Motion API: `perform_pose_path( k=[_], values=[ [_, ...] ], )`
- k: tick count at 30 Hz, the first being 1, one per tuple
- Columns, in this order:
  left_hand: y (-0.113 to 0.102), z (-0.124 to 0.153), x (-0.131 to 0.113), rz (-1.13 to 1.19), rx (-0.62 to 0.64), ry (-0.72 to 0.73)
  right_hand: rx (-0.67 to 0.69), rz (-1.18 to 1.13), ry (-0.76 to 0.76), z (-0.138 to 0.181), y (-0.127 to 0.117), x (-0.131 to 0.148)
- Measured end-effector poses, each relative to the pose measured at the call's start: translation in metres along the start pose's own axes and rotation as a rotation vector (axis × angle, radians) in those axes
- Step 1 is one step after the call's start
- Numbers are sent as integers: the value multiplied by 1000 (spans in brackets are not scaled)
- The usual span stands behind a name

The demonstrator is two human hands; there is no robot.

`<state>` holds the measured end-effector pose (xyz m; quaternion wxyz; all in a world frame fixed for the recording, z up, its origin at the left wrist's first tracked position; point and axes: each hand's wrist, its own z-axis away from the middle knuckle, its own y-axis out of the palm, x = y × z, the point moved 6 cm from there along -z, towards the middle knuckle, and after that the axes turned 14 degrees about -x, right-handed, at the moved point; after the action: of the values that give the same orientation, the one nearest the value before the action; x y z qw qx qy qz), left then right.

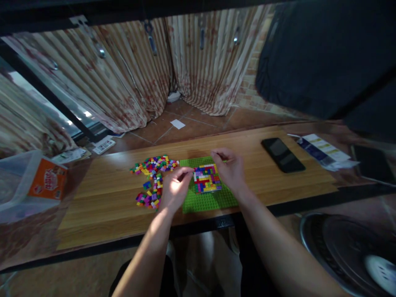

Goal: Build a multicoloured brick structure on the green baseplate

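A green studded baseplate (198, 204) lies on the wooden table, and on it stands a block of multicoloured toy bricks (206, 179) set close together. At the block's left edge is my left hand (175, 187), thumb and forefinger pinched; whatever is between the tips is too small to make out. My right hand (232, 171) is over the plate's upper right part, fingers curled and fingertips together near the block's upper right corner. What it holds, if anything, is hidden. Loose bricks (154, 165) are heaped left of the plate, some right beside my left hand.
A black phone (283, 154) lies on the table (102, 202) to the right. Beyond the right end are papers (324, 150). A clear plastic bin (21, 185) with an orange label stands at the left. A round dark lidded object (346, 247) is at the lower right.
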<state>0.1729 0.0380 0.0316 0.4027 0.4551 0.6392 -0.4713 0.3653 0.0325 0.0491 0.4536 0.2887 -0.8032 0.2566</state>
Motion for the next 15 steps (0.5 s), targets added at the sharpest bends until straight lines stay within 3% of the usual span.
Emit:
perform_pose_path(
  k=[8, 15],
  values=[
    [23, 9, -25, -164, -20, 396, 41, 23, -10, -1, -2, 4],
    [40, 12, -25, -406, 20, 471, 65, 45, -1, -3, -6, -1]
  ],
)
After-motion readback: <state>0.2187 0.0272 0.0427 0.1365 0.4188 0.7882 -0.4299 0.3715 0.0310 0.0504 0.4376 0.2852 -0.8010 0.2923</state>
